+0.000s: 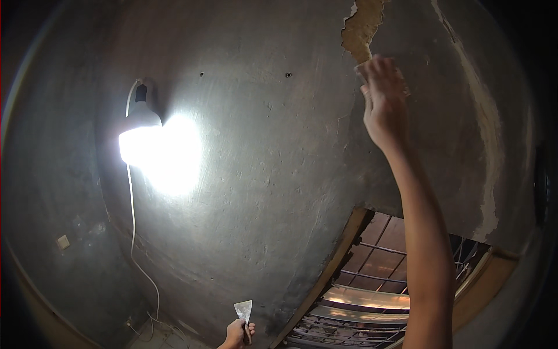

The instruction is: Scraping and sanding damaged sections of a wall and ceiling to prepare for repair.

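A putty knife (pixel 243 310) with a wide, stained blade is held upright in my left hand (pixel 236 334), low in the view. The fingers wrap round its handle, and the blade points up. My right hand (pixel 385 96) reaches high against the grey wall (pixel 261 163), just below a tan patch (pixel 361 32) with ragged edges. Its fingers lie together and flat, blurred by motion. Under them shows the edge of a thin, flat sheet (pixel 360 70), perhaps sandpaper, pressed to the wall. Most of that sheet is hidden by the hand.
A bright bulb (pixel 141 139) hangs on the wall at the left, its white cord (pixel 133 215) trailing down. A light switch (pixel 63 242) is on the side wall. Below my right arm is a wood-framed opening (pixel 331 270) with metal bars. A filled crack (pixel 485 122) runs down the right.
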Available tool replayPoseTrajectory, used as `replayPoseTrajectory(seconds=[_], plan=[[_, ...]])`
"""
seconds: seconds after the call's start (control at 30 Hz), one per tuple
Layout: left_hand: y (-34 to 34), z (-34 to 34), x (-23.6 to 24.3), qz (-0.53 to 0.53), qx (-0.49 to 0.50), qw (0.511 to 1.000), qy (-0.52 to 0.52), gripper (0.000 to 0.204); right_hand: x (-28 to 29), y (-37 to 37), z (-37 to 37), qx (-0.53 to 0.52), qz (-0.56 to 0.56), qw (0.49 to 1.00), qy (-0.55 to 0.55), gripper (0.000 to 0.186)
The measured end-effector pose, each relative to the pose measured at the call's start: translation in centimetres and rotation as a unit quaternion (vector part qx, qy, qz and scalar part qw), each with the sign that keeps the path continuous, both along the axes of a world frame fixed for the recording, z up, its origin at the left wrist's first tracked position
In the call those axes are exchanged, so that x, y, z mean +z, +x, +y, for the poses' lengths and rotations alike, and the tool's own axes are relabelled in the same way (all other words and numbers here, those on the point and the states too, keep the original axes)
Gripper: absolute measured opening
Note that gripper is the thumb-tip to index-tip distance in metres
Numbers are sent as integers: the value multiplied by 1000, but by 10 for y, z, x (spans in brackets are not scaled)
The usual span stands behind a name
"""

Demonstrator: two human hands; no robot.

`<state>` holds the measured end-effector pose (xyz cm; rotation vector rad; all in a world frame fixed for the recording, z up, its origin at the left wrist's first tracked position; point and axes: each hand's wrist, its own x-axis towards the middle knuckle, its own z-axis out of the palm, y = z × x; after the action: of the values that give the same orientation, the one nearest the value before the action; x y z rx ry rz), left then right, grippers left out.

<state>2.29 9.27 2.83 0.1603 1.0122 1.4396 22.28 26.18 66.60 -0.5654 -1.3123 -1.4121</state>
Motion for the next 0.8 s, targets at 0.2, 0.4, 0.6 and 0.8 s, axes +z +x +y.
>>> replayPoseTrajectory(seconds=[0.2, 0.4, 0.6, 0.8], plan=[[-7, -7, 12, 21, -1, 1000, -23, 25, 46, 59, -4, 19, -117, 991, -61, 42], [-9, -17, 31, 114, 54, 991, 31, 24, -45, -35, -13, 67, -275, 953, -104, 37], [-23, -30, 87, 225, 91, 954, 173, 23, 10, 23, -11, 50, -260, 958, -106, 39], [-71, -21, 268, 572, 151, 724, 354, 19, -33, -12, -20, 42, -299, 944, -134, 42]])
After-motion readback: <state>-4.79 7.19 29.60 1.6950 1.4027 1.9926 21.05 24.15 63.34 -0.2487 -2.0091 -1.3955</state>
